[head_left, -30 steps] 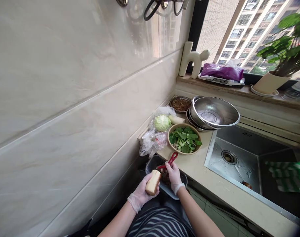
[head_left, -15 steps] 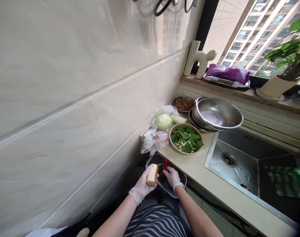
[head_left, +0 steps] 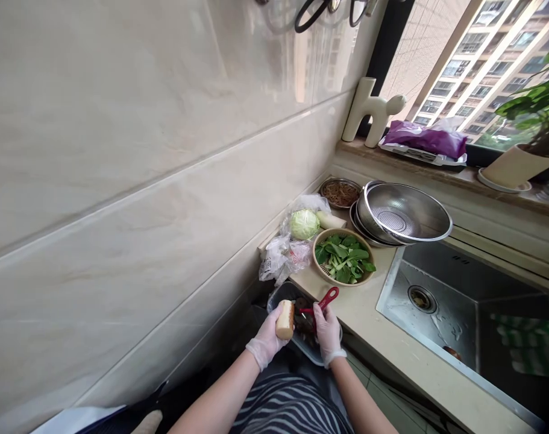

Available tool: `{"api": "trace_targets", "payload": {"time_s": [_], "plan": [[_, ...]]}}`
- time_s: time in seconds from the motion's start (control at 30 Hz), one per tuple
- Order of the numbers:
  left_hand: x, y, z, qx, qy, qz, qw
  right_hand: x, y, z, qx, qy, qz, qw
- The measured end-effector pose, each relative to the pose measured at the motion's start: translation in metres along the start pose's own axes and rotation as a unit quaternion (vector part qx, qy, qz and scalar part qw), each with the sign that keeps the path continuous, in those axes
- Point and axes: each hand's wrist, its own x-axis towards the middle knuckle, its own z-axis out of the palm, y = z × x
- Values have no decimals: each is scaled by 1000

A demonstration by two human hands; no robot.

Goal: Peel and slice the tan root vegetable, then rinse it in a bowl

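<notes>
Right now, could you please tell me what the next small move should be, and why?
I'd probably draw the red peeler, in the right hand, along the brown side of the root piece in the left hand: that side looks unpeeled, and the bin lies below.

The root vegetable point(head_left: 285, 320) hides part of the left hand point(head_left: 270, 336) from us; the right hand point(head_left: 327, 330) covers part of the red-handled peeler point(head_left: 329, 296), whose working end is too small for us to make out; we cannot identify the dark contents point(head_left: 304, 325) of the bin point(head_left: 308, 352); lettering on the plastic bag point(head_left: 275, 259) is too small to read; the striped cloth point(head_left: 530, 340) is blurred; the colander point(head_left: 412, 211) mostly hides the bowls point(head_left: 362, 232) beneath; the top edge cuts off the black loop point(head_left: 304, 29), the right edge the potted plant point(head_left: 534, 108).
</notes>
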Motion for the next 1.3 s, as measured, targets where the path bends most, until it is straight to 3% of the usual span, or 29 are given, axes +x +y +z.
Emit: {"api": "trace_targets", "payload": {"time_s": [0.1,0.17,0.5,0.67,0.83,1.07,1.23,1.3], "plan": [[1,-3,5,10,-6,13,1000,-10,-27,8,155,-33,83,984],[3,-6,5,18,-18,7,1000,-17,-39,12,203,-56,117,971],[7,-18,-3,4,-53,-9,999,-28,-36,19,231,-136,139,953],[-2,-13,-1,-15,-55,-47,997,-30,-33,29,238,-134,145,951],[-14,-5,-3,-20,-79,-41,996,-25,-27,32,254,-112,159,947],[-40,-2,-12,12,-113,-58,992,3,-20,20,190,-55,106,974],[-30,5,-15,9,-103,-69,992,5,-24,15,218,-17,118,969],[-22,6,-14,-13,-104,-89,990,0,-29,15,241,-35,146,959]]}}
